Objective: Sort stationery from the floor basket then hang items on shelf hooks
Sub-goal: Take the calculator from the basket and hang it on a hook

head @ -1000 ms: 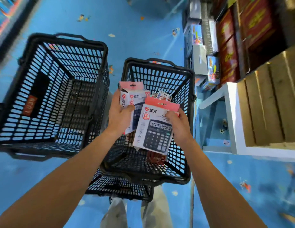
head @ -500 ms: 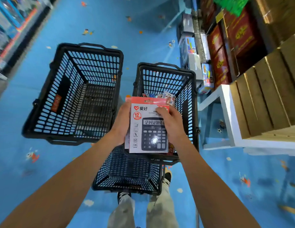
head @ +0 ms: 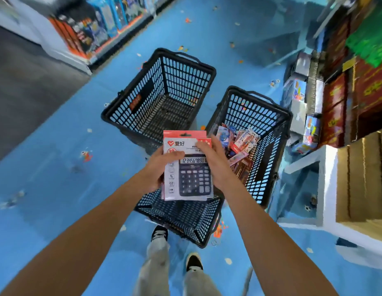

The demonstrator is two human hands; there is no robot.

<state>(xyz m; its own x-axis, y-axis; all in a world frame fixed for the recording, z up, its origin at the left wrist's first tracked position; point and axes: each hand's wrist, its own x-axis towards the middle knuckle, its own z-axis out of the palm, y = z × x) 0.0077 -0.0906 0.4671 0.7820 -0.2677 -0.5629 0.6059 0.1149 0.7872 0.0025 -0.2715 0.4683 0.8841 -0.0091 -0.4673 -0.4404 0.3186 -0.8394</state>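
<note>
Item in hand: calculator packs (head: 192, 178), a small stack held face up in the air. The top pack has a pink header, a white card and a dark calculator with its digit row legible. Edges of further packs show at the lower left and upper right.
Left hand (head: 158, 171): grips the stack's left edge, thumb laid across the front of the card, fingers behind.
Right hand (head: 217, 167): curled over the stack's right edge, fingertips at the upper right corner.
Below the stack: third basket (head: 185, 218), black mesh, on the floor (head: 68, 167) directly under the hands. Contents cannot be made out.
Stocked basket (head: 256, 112): black, on the floor just right of the hands, near the foot of the shelf. It holds stationery packets (head: 241, 142), a loose heap of red, blue and pink cards.
Empty basket (head: 181, 82): black, on the floor beyond the hands, beside the stocked one on its left.
Feet: left shoe (head: 159, 232) and right shoe (head: 194, 260), dark, pale trousers above, close to the third basket's near corner.
Right edge: white shelf (head: 330, 178) carrying wooden crates (head: 363, 178), with red boxes (head: 335, 97) farther along.
Far left: blurred store shelving (head: 96, 28).
</note>
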